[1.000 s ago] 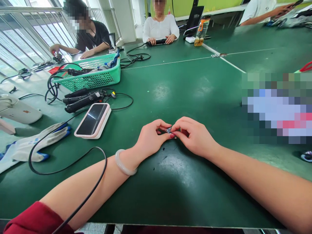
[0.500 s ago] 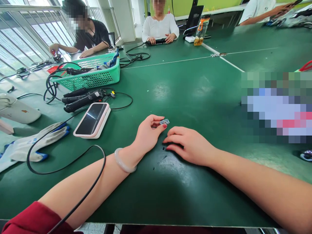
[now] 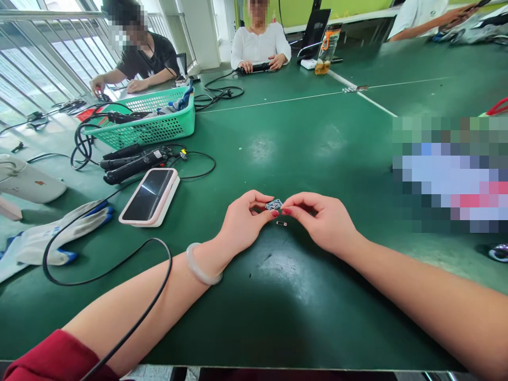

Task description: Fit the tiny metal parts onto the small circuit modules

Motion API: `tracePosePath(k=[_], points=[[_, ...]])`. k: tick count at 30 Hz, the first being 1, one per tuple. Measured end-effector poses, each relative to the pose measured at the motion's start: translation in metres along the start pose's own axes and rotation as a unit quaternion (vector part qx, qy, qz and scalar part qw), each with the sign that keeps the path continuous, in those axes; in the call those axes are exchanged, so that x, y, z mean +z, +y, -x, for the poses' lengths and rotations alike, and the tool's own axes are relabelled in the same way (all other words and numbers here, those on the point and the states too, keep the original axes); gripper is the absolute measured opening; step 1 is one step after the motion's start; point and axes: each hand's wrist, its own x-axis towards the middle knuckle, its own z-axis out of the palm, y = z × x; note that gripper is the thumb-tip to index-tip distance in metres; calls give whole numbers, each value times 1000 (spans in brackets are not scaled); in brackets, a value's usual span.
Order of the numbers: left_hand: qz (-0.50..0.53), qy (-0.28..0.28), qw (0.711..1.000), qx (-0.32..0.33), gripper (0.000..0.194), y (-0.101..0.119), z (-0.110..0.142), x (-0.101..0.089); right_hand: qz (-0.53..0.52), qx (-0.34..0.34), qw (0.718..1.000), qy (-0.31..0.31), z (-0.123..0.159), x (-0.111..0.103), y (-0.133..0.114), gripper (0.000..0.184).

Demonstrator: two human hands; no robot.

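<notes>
Between the thumb and fingers of my left hand [image 3: 250, 214] is a small flat rectangular piece with a blue-grey and white pattern, like a little circuit board [image 3: 273, 205]. My right hand [image 3: 317, 214] is closed in a pinch, its thumb and forefinger tips at the right edge of that board. Whatever lies between those tips is too small to make out. Just below the fingertips shows a tiny dark strip with a pale rim [image 3: 281, 223]; I cannot tell whether it rests on the green table [image 3: 317, 312].
To the left are a phone in a pink case [image 3: 150, 197], a white-and-blue work glove [image 3: 55, 233], black handheld tools [image 3: 137, 163] and a green basket [image 3: 148, 124] of cables. A black cable [image 3: 166, 275] crosses my left forearm. Several people sit around the table.
My right hand has moved up to the board and closed into a pinch. The tiny black piece beside its fingers is gone from its spot. The board has shifted slightly right.
</notes>
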Motion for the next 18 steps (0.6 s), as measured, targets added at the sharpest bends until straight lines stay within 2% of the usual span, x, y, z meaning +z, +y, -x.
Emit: tracePosePath(k=[4, 10, 18], points=[[-8, -7, 1000, 0, 24, 3, 2, 0, -22, 23, 999, 34, -2, 0, 4, 13], [82, -37, 996, 11, 25, 6, 3, 1, 15, -54, 997, 53, -2, 0, 2, 13], [171, -39, 984, -11, 29, 6, 1, -1, 81, -101, 989, 67, 2, -2, -5, 15]])
